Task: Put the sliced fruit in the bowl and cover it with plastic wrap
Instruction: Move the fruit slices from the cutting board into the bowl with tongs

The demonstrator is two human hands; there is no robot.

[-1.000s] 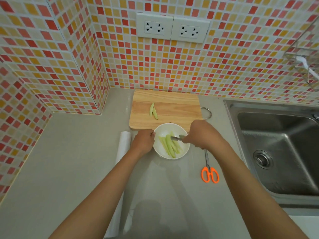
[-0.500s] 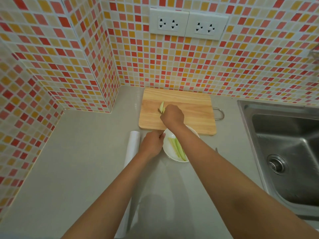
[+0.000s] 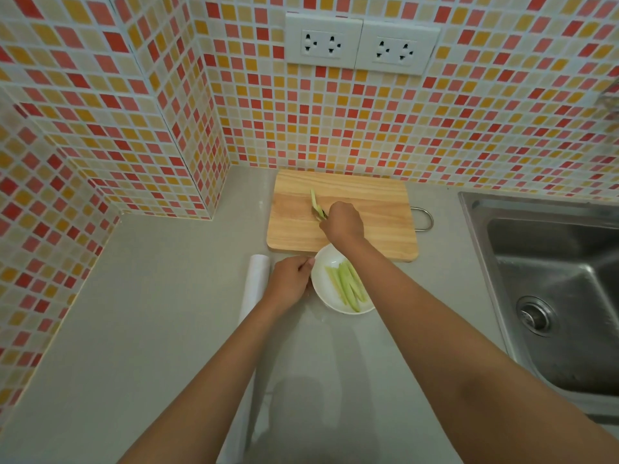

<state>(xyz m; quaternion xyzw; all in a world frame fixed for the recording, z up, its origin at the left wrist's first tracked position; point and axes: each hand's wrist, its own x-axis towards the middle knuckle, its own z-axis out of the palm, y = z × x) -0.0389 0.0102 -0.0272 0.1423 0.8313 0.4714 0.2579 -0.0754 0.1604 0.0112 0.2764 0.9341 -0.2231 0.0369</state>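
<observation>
The person's right hand reached over the pale rectangular wooden cutting board, fingers curled round a small dark-tipped tool, tongs or a fork perhaps, whose end met the last pale green fruit slices lying on the board. The left hand gripped the near-left rim of the round white ceramic bowl, which sat on the grey countertop touching the board's front edge. Several long green fruit strips already lay inside it.

To my eye the job here was lifting those last slices across. It would go best if the tool closed on them near their middle, so neither end drooped, and if they were carried low and straight over the short gap to the bowl while the left hand kept it steady. Soft fruit wants a light squeeze.

The white roll of plastic wrap lay just left of the bowl, partly behind the left forearm. I could not make out the tool properly; the hand covered nearly all of it. Whether one slice or two remained was unclear, as they overlapped. The steel sink was cut off at the right edge.
</observation>
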